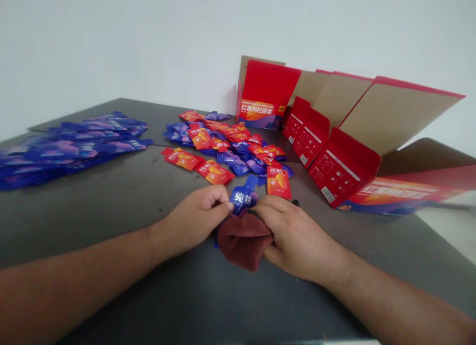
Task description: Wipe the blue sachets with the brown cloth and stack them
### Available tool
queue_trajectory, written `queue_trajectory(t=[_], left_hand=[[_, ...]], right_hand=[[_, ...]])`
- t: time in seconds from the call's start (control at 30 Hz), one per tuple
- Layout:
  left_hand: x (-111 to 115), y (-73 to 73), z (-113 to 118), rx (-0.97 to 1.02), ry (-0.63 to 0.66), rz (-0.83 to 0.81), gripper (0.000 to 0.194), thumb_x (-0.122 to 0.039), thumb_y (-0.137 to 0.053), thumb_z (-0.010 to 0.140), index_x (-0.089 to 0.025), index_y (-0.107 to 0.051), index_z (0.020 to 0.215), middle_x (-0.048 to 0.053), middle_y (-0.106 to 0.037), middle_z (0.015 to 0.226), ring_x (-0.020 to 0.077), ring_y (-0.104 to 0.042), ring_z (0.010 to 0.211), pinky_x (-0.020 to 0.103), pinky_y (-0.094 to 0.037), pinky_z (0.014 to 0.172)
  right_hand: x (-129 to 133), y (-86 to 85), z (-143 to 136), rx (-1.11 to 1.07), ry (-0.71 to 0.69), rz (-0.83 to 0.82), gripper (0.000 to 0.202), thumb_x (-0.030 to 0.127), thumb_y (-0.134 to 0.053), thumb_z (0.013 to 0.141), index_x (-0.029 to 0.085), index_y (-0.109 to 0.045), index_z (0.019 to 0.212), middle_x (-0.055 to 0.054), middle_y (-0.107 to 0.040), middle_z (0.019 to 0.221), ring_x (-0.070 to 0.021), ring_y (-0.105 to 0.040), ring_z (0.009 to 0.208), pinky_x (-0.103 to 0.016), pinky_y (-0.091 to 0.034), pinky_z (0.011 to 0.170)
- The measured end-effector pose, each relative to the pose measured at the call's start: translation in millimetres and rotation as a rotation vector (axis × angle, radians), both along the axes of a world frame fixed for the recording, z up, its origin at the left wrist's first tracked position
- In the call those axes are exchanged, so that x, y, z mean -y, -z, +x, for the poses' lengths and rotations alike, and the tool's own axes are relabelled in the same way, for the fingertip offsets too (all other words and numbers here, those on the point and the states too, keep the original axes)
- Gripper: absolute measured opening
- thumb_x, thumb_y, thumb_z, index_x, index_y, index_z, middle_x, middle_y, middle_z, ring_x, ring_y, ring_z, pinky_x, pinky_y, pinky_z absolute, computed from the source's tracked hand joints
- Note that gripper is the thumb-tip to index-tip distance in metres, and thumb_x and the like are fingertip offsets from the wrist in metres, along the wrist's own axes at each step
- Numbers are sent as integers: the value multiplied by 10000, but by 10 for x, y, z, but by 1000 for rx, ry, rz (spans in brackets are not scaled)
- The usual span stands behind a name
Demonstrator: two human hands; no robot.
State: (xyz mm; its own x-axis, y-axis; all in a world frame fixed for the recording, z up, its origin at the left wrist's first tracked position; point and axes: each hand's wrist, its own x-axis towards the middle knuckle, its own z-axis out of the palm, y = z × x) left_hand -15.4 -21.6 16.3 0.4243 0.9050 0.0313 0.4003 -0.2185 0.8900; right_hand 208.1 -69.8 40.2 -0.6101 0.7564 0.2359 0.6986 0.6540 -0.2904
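Over a dark tabletop (141,295), beside a cropped red box (394,192) at its right edge, gripping brown cloth (243,242) with the right hand (297,236), pinching a blue sachet (242,197) with the left hand (199,215) nearer the front edge, partly hidden behind cloth.

Lit soft and fairly even; can't pin the source. Reads brightest on the pale wall (122,47), drops off over the dark table (178,300), goes shadowy inside the near right carton (409,189). Catches small glints on the held blue sachet (241,199). Smeared on the left sachet pile (74,146). Stretched toward both side edges.
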Motion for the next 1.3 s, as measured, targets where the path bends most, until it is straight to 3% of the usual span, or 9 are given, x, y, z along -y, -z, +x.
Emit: queue_trajectory(t=[0.1,0.3,0.47,0.63,0.83,1.0,1.17,1.3], left_hand=[[0,0,1,14,-3,-24,208,-321,-546,903,-197,-514,740,-38,-540,648,118,-491,577,233,-383,547],[-8,22,-9,0,9,-1,217,-339,-552,914,-194,-517,756,-35,-550,673,114,-487,593,227,-381,546],[-2,20,-5,25,5,-37,204,-315,-536,917,-195,-508,755,-44,-529,646,110,-476,572,227,-367,533],[2,1,-1,5,10,9,219,-332,-550,913,-193,-514,748,-40,-542,647,111,-471,568,232,-375,538],[-1,24,-4,18,7,-19,202,-308,-541,917,-191,-516,755,-47,-527,654,104,-470,580,223,-374,546],[-10,27,-9,12,15,10,219,-334,-554,924,-186,-534,764,-43,-542,677,101,-472,592,219,-379,548],[-6,32,-9,26,8,-19,207,-308,-534,930,-190,-514,762,-58,-512,635,92,-452,555,215,-369,531],[-8,13,-7,16,24,-8,208,-316,-546,924,-187,-521,764,-47,-540,661,97,-472,571,219,-381,539]], right_hand=[[-9,-5,4,-13,85,23,178,156,-631,813,193,-568,975,-57,-617,970,-215,-576,901,-346,-484,791],[-4,-2,-10,16,-81,-19,187,179,-630,861,190,-594,1044,-59,-640,1020,-227,-590,981,-358,-481,861],[-12,5,6,-18,94,25,169,152,-635,821,189,-564,969,-52,-611,962,-208,-570,886,-333,-474,775],[1,-9,-16,17,-67,-20,169,176,-628,862,193,-595,1027,-50,-632,1001,-219,-581,961,-345,-473,843],[-2,2,7,-17,85,20,169,161,-647,816,188,-561,959,-48,-607,957,-208,-571,892,-333,-473,778],[4,-3,-8,14,-74,-21,187,188,-632,859,194,-591,1042,-51,-634,1015,-220,-584,969,-348,-476,848],[2,-6,-4,-16,85,8,165,152,-630,819,192,-561,963,-54,-612,961,-214,-574,899,-339,-475,778],[1,-11,-11,13,-51,-28,158,178,-624,859,197,-584,1010,-58,-631,1002,-223,-581,952,-353,-477,834]])
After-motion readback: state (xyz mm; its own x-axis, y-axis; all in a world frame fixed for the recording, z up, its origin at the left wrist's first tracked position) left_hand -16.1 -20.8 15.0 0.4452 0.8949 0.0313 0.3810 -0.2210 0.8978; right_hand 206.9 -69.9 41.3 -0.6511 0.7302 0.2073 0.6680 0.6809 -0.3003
